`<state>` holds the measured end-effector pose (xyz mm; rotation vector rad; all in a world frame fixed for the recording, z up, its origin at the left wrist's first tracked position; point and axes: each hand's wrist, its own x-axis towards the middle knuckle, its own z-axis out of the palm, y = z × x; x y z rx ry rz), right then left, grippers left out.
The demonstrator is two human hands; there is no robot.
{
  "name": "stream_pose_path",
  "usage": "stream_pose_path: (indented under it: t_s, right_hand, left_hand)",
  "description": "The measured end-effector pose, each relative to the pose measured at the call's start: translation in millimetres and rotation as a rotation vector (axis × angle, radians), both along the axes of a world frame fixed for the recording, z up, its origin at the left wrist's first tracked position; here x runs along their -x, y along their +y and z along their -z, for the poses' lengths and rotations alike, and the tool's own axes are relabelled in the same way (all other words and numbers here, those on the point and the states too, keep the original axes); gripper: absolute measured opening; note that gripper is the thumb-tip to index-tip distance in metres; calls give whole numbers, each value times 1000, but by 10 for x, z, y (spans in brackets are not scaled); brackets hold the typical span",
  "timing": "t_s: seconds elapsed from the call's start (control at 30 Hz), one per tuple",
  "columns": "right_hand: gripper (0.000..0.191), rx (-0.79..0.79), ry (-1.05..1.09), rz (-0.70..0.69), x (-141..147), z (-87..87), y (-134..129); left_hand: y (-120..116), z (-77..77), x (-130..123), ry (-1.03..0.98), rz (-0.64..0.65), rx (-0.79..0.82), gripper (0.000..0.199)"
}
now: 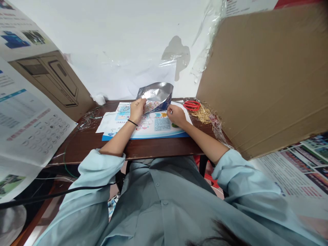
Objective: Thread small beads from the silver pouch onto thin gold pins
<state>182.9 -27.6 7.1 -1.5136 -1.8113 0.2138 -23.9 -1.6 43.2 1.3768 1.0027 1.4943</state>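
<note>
White wall (102, 51), dark desk (159, 147), foil pouch (156, 95) between two hands

Behind the desk, white wall partly covered by clear plastic film (205, 44), with a large cardboard sheet (258, 78) slanting in from the right. Flat on the desk, a printed leaflet (164, 131) with a blue lower edge. Atop the leaflet's far part, the silver foil pouch, tilted up off the paper, its long axis running from lower left to upper right, pink-speckled print showing low on its face. Left hand (137, 111) closer to the pouch than the right, left fingers (141, 102) clamped on the pouch's lower left edge, a black wristband (132, 122) just below. Right hand (176, 115) just beside the pouch's lower right corner, right fingers (169, 111) drawn together, with any small thing between them impossible to make out. Farther right on the desk, red-handled scissors (191, 105) next to a loose pile of thin wooden sticks (202, 114). Off to the left, a tangle of thin wire (88, 119).
</note>
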Motion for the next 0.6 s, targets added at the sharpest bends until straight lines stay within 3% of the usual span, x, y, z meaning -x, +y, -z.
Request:
stream_pose_path:
  t_s: [0.23, 0.37, 0.43, 0.6]
  right_hand:
    - [12, 67, -32, -5, -9, 8, 3]
    - [11, 56, -30, -7, -7, 1, 1]
    - [10, 31, -17, -4, -6, 13, 9]
    - [13, -49, 57, 20, -10, 68, 43]
  left_hand:
    - [-39, -72, -23, -67, -60, 87, 49]
    - [-32, -56, -15, -34, -22, 94, 50]
    - [-54, -34, -27, 49, 75, 125, 50]
    - [-215, 20, -113, 383, 483, 268, 40]
